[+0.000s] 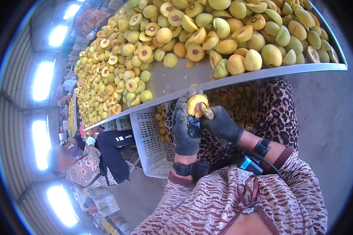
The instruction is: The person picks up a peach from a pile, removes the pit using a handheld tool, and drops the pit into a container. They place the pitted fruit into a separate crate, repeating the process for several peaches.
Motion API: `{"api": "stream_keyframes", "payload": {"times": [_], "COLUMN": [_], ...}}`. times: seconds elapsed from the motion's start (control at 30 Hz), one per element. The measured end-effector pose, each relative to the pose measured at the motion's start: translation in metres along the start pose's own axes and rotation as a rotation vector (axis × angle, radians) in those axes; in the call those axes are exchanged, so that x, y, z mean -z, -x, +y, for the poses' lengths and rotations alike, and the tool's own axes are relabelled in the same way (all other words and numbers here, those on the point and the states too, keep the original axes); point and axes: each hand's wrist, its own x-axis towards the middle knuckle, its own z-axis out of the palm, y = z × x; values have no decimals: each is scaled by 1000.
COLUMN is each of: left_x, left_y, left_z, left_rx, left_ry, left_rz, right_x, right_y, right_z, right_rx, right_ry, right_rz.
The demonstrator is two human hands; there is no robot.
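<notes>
My left hand (187, 124), in a dark grey glove with a shiny black patch on it, is closed round a yellow peach half (195, 105). Its cut side faces up, with brown at the hollow. In the same kind of glove, my right hand (222, 124) grips a small curved metal pitting tool (206, 112). The tool's bent end touches the peach flesh at the hollow; its handle is mostly hidden by my fingers. Both hands are just below the rim of a metal table (164, 78) heaped with peach halves (145, 53).
A white plastic crate (147, 133) with some yellow fruit pieces stands left of my knees. Below the table edge lie many orange-brown pieces (235, 100). A person in a floral top (84, 168) sits at the left, beside the same table. More workers are farther back.
</notes>
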Motion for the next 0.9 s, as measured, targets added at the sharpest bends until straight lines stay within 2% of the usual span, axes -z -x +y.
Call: {"api": "stream_keyframes", "payload": {"times": [0.03,0.1,0.2,0.3,0.4,0.47,0.5,0.6,0.67,0.7,0.77,0.9], "left_x": [-2,-2,0,-3,-1,-1,-3,-11,-8,-8,-9,-10], "left_y": [0,1,-1,-1,-4,-5,-3,-3,-7,-7,-9,-8], "left_z": [4,8,6,9,10,7,6,-2,-11,-13,-15,-14], "left_rx": [-82,-156,-129,-99,-255,-260,-253,-76,-46,-49,-4,-84], "left_ry": [-230,-461,-333,-352,-621,-670,-673,-359,-17,-15,75,-100], "left_rz": [-29,-60,-86,-80,-149,-130,-127,22,4,7,6,-6], "right_x": [-1,-3,-5,-6,-4,-2,-3,0,-1,-1,1,3], "right_y": [0,2,3,4,1,0,0,-3,-7,-5,-3,-5], "right_z": [2,0,-6,-9,-7,1,4,13,21,19,11,16], "right_rx": [35,64,28,65,137,128,121,91,215,215,78,180], "right_ry": [6,7,-35,-62,27,13,9,86,245,248,83,259], "right_rz": [16,35,75,113,138,93,90,79,79,76,71,-39]}}
